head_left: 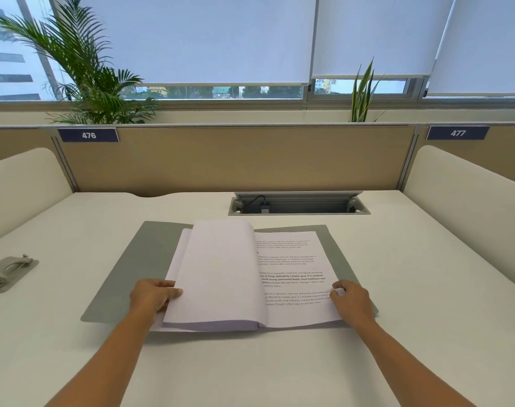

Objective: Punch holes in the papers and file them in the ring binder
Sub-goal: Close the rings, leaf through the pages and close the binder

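A grey ring binder lies open and flat on the desk in front of me. A thick sheaf of white papers is turned over to the left, blank side up and arched at the spine. On the right lie printed pages with text. My left hand grips the left edge of the turned sheaf. My right hand holds the right edge of the printed pages with bent fingers; its thumb is hidden. The rings are hidden under the paper.
A grey hole punch sits at the desk's left edge. An open cable tray with a plug is set into the desk behind the binder. Beige partitions enclose the back and both sides.
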### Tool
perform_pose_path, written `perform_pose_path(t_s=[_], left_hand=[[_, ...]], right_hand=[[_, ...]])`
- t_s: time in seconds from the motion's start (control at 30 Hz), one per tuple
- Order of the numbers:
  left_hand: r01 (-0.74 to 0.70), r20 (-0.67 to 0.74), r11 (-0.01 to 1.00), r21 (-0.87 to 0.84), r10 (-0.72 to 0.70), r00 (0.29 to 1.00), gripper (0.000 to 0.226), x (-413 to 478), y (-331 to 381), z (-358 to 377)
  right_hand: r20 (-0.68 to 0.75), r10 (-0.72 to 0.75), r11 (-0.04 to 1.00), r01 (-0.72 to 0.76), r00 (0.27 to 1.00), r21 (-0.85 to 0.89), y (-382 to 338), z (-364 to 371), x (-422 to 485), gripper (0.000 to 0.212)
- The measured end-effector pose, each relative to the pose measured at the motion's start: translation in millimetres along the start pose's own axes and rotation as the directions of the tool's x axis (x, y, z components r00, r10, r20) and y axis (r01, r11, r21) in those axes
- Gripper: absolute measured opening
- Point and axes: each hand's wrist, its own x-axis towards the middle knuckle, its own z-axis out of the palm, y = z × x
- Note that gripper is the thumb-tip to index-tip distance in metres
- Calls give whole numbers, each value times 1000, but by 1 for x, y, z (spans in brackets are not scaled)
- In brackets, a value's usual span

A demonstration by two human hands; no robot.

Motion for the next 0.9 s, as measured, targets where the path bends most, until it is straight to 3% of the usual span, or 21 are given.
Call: perform_pose_path(t_s=[0.4,0.6,0.77,0.9], left_hand=[[-40,-124,969,245,72,990,15,2,-21,-11],[-33,-163,932,360,98,982,34,3,-21,-7],[-199,-167,816,543,337,927,29,-3,-11,7],[-422,-46,668,613,564,825,19,-17,-7,33]], right_hand=[[-8,21,1000,-21,1000,20,0,2,0,22],[-15,24,1000,-24,1000,-1,-2,2,0,22],[-21,2,999,-2,1000,-45,-7,3,-1,24],[-29,-90,979,83,996,-187,-13,8,-6,28]])
